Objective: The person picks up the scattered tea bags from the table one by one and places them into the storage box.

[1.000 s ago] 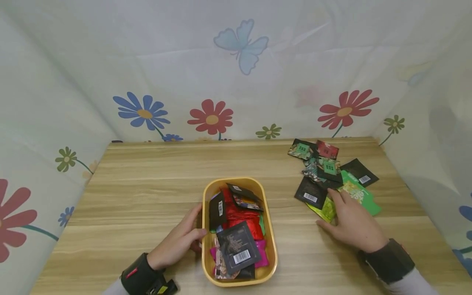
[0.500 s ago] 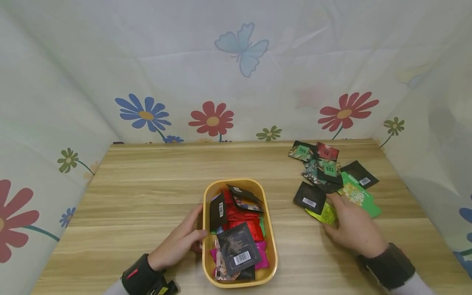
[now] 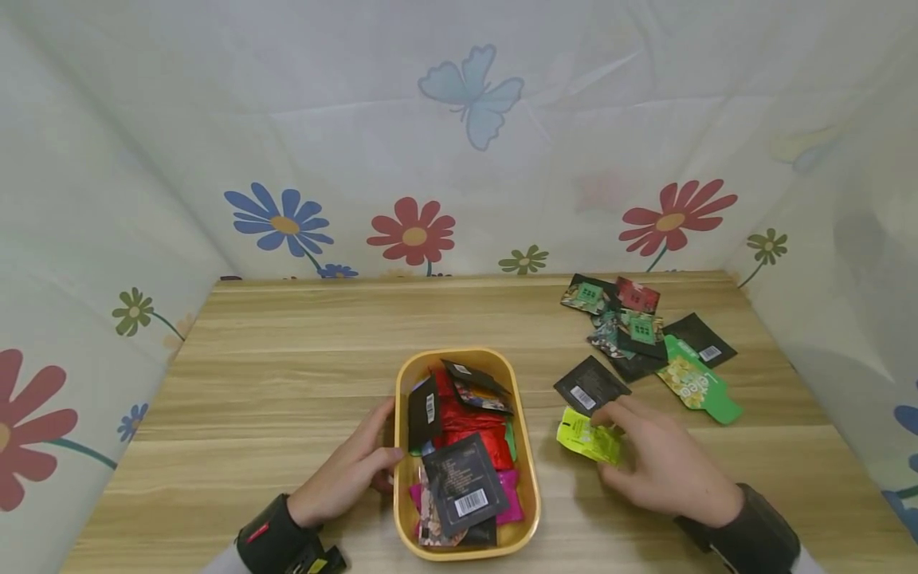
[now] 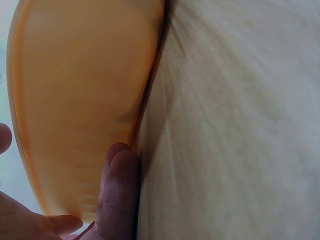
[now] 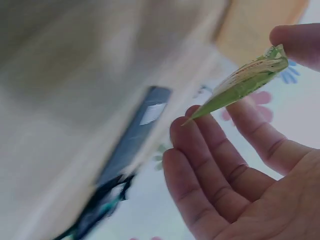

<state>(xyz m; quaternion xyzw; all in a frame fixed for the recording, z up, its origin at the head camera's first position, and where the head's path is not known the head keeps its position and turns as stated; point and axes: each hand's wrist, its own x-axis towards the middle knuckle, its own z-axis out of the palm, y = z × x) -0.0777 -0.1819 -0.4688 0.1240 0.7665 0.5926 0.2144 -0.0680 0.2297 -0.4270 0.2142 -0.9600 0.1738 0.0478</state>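
The left hand (image 3: pixel 351 470) rests low, fingers loosely extended and touching. The right hand (image 3: pixel 656 462) is raised slightly, thumb and fingers pinching.

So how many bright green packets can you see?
2. One lime green packet is pinched in the right hand, lifted off the table. One green packet lies flat by the pile on the right. More may hide in the yellow tray.
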